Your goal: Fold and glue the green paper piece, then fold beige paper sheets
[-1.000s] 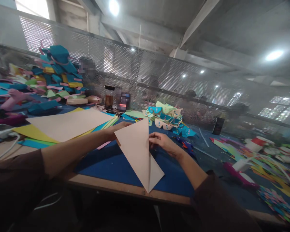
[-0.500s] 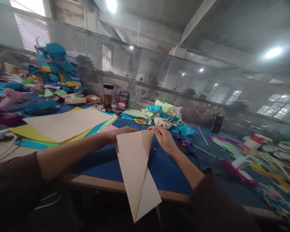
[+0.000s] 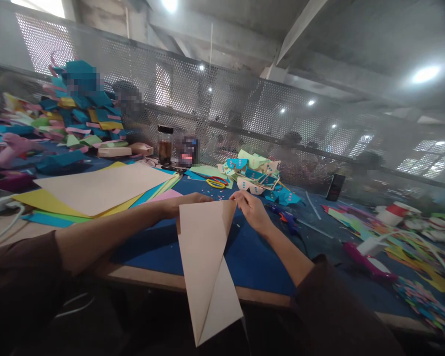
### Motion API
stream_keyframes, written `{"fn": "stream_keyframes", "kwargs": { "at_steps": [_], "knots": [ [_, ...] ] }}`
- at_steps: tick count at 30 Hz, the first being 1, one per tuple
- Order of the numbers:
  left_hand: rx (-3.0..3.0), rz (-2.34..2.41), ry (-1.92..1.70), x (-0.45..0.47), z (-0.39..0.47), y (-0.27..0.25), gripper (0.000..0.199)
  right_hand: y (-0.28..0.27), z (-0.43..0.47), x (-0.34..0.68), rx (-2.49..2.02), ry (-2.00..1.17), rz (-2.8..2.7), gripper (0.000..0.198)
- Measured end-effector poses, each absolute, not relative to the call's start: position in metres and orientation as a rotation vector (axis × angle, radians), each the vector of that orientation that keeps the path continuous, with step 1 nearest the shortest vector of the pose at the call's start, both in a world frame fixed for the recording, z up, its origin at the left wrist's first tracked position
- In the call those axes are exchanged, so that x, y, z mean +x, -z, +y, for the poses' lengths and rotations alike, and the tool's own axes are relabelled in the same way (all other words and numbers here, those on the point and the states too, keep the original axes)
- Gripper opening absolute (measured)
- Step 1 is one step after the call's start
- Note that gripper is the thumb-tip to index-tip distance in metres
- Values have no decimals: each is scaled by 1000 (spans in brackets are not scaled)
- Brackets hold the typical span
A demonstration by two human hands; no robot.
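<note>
"So, the left hand point(image 3: 191, 201), left of the scissors point(image 3: 217, 187)?"
"Against the folded paper point(image 3: 203, 247); fingers partly hidden, so I can't tell its grip."
"And the paper?"
"Nearer than the scissors; probably light, easily creased, best held by its edges."
"Right hand point(image 3: 255, 213)?"
"Right of the scissors, pinching the paper's top right corner."

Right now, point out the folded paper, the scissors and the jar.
Folded paper point(image 3: 203, 247), head view, middle of its large flap.
Scissors point(image 3: 217, 187), head view, on the yellow handle.
Jar point(image 3: 165, 148), head view, on the middle of its body.
</note>
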State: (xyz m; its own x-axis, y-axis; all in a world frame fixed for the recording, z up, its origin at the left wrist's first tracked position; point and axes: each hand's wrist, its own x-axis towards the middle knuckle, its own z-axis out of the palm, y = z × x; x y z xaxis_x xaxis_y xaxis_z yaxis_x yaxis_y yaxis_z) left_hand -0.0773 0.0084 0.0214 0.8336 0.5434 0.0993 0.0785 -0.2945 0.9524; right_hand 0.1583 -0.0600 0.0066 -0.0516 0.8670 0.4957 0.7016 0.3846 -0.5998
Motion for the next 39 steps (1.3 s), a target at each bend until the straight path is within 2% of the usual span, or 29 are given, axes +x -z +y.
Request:
{"fn": "stream_keyframes", "kwargs": {
  "at_steps": [4,8,12,17,23,30,39],
  "knots": [
    [1854,356,-391,-80,15,-22,58,-4,-55,166,-1382,-303,-1738,48],
    [1977,489,-447,-76,23,-20,41,1,-46,179,-1424,-505,-1645,50],
    [2131,767,-372,-71,29,-16,50,6,-39,192,-1434,-687,-1683,40],
    [2363,829,-381,-72,26,-18,51,12,-34,207,-1445,-840,-1779,29],
    [2721,662,-542,-70,26,-3,55,14,-33,211,-1527,-850,-1832,27],
    [2863,316,-520,-53,28,21,29,14,-39,206,-1609,-833,-1820,22],
    [2859,372,-514,-38,26,24,21,17,-29,194,-1693,-616,-1749,14]
  ]
}}
